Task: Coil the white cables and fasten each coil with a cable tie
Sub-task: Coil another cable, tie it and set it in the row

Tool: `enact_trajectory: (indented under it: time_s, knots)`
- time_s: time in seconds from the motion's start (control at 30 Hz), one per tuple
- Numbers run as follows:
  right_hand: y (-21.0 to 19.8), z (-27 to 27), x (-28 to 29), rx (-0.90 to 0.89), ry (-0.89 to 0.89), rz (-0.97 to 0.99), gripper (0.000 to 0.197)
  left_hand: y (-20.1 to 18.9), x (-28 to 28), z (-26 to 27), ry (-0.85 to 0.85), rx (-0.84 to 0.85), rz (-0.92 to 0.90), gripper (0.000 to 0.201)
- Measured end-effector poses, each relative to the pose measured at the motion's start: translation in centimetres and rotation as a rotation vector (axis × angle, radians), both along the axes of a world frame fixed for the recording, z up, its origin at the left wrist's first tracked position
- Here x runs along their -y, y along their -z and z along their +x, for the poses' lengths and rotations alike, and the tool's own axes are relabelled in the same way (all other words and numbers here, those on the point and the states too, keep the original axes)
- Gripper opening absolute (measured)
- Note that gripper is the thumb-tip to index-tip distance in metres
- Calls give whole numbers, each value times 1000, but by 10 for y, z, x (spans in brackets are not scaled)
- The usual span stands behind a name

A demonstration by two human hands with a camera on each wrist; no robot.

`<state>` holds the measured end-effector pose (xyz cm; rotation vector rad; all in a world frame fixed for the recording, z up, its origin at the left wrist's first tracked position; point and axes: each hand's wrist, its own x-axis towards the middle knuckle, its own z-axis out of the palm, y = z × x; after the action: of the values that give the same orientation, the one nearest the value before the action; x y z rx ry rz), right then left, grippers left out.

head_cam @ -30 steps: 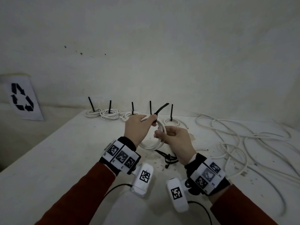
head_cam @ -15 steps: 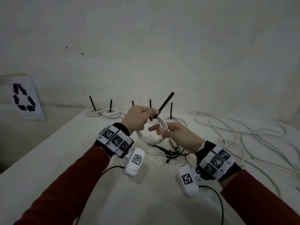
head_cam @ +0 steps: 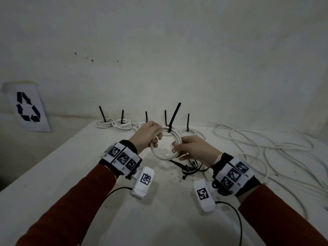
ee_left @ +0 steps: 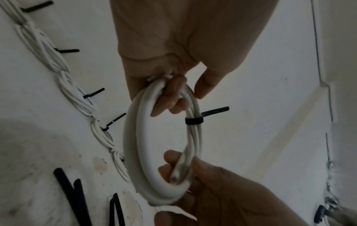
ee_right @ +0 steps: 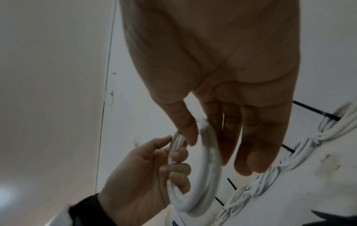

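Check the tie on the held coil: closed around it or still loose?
Closed. The tie forms a snug black band around the coil, tail sticking out; both hands hold the coil.

A white cable coil is held above the table as a round loop of several turns. A black cable tie cinches its far side, the tail sticking up and slightly right. One cut cable end shows at the coil's right side. Five finished coils, each with an upright black tie, line the table's back edge. Loose white cables sprawl to the right, and spare black ties, apparently a small heap, lie below the coil.
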<state>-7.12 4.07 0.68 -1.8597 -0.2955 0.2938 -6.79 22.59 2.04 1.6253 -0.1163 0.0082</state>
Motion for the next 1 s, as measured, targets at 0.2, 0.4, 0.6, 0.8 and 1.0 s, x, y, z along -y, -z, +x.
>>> enact_trajectory:
  time_s: [0.2, 0.4, 0.6, 0.8, 1.0]
  knots:
    - [2, 7, -13, -113, 98, 221, 23, 7, -17, 5, -77, -47, -63, 19]
    - [14, 29, -36, -166, 160, 295, 19, 27, -49, 15, -190, -66, 99, 13]
    - [27, 64, -85, -251, 142, 267, 14, 53, -90, 42, -376, -115, 91, 17]
    - [40, 107, -166, -288, 132, 233, 25, 63, -140, 65, -442, -154, 887, 16]
    - [66, 149, -238, -207, -23, 96, 20, 54, -183, 95, -483, -326, 1244, 23]
